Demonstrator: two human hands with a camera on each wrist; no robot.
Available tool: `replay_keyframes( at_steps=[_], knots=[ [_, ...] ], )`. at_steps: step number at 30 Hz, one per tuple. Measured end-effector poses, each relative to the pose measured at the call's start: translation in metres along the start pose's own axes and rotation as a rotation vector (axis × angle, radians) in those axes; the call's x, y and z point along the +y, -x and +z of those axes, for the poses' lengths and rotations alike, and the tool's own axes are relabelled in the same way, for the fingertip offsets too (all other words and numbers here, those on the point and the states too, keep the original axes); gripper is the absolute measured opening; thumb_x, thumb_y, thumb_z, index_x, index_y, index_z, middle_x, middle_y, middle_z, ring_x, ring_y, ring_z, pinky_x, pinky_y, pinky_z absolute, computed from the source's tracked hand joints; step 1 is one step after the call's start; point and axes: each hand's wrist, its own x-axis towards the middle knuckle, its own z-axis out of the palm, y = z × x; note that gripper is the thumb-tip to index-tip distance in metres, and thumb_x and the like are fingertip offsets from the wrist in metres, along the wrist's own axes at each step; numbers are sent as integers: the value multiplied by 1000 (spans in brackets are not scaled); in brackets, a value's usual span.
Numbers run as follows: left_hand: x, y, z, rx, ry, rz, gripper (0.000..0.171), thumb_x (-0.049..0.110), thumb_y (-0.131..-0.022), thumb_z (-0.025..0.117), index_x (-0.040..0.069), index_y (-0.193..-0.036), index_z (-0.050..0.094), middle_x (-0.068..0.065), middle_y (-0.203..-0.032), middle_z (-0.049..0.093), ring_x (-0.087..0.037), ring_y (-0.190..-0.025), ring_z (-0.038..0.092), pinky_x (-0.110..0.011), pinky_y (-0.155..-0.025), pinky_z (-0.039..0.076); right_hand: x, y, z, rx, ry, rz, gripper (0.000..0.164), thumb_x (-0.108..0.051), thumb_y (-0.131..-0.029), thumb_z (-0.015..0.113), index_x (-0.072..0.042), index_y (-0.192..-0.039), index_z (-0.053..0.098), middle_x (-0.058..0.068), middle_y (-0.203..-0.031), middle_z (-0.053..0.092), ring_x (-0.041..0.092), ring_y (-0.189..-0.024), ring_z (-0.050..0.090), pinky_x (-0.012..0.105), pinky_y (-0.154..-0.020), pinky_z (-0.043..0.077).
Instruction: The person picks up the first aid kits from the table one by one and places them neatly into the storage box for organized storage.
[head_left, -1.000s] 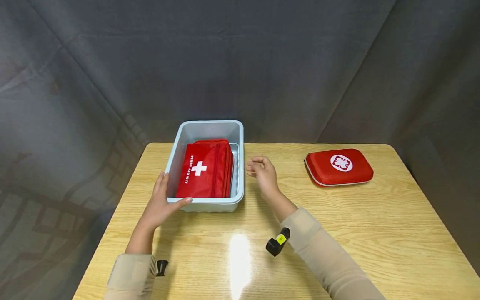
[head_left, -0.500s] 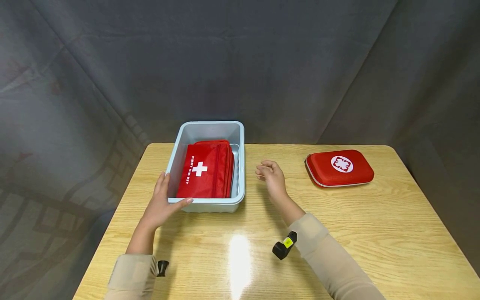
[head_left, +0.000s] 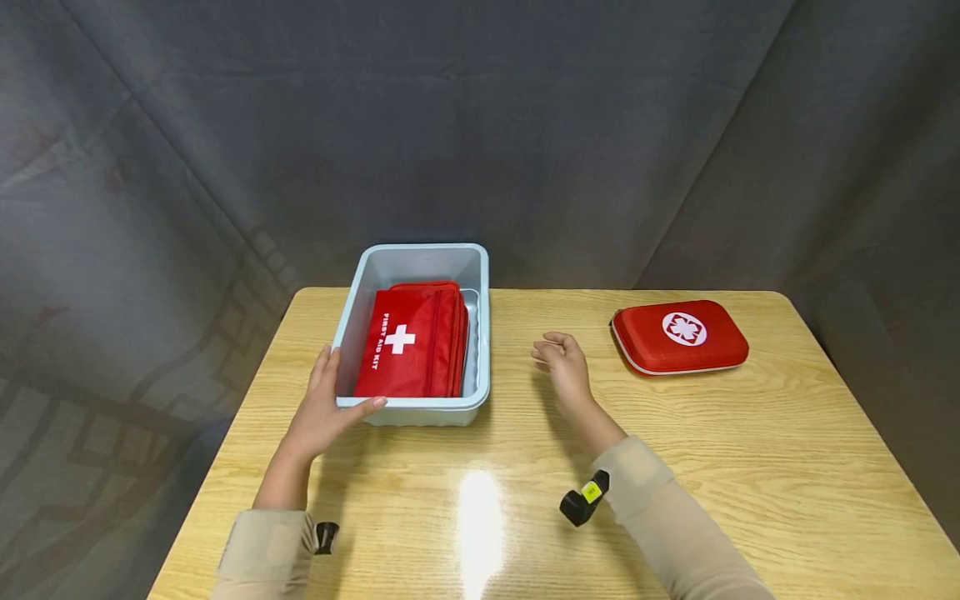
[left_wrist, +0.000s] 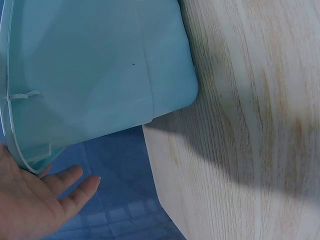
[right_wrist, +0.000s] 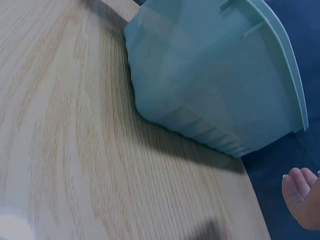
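A light blue-grey plastic bin [head_left: 484, 333] stands at the table's back left. Inside it lies a red pouch [head_left: 408, 367] marked FIRST AID KIT with a white cross, on top of other red material that is mostly covered. My left hand [head_left: 321, 417] rests on the bin's near left corner, fingers along the left side and thumb over the front rim. In the left wrist view, the same hand [left_wrist: 35, 200] touches the corner of the bin [left_wrist: 95, 70] with its fingers extended. My right hand [head_left: 570, 375] hangs loosely curled, holding nothing, between the bin and a red hard case [head_left: 716, 333].
The case, with a white round emblem, lies at the back right of the wooden table [head_left: 675, 450]. Behind the table hangs a dark grey curtain [head_left: 480, 125]. The right wrist view shows the side of the bin [right_wrist: 210, 80] and its shadow.
My right hand has moved to the right and slightly nearer, away from the bin and toward the red case. The left hand and the bin have stayed in place.
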Motion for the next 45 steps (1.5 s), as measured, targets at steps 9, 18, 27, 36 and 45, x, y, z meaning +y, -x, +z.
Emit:
replay_keyframes(
  at_steps=[9,18,27,36,45],
  knots=[
    [0,0,0,0,3,-2,102,48,-69,65,6,-139,5,-11,-142,0,-35,-124,14,-57,-85,32,5,-2,-10,51,10,10,35,-7,-87,43,7,-118,35,26,-109,45,34,-99,47,45,-87,37],
    [-1,0,0,2,7,1,102,48,-69,66,6,-139,5,-10,-142,-1,-35,-124,14,-57,-86,31,11,-2,-23,93,18,38,36,-7,-87,42,8,-118,34,27,-109,44,37,-102,45,45,-88,35],
    [0,0,-1,1,11,3,102,47,-69,66,7,-139,5,-11,-142,0,-36,-123,14,-57,-85,32,19,-3,-38,141,53,66,39,-5,-86,41,10,-120,32,26,-109,43,37,-102,43,43,-88,36],
    [-1,-1,0,2,6,4,102,48,-69,65,6,-139,5,-11,-142,0,-36,-124,14,-57,-86,31,24,-1,-54,204,60,98,39,-6,-86,42,10,-119,32,21,-105,45,23,-91,49,43,-87,36],
    [-1,-1,1,5,0,6,102,49,-69,65,7,-139,5,-11,-142,0,-36,-123,15,-57,-86,31,26,1,-64,273,56,98,39,-6,-86,44,13,-118,32,21,-100,48,2,-68,51,43,-85,38]
  ],
)
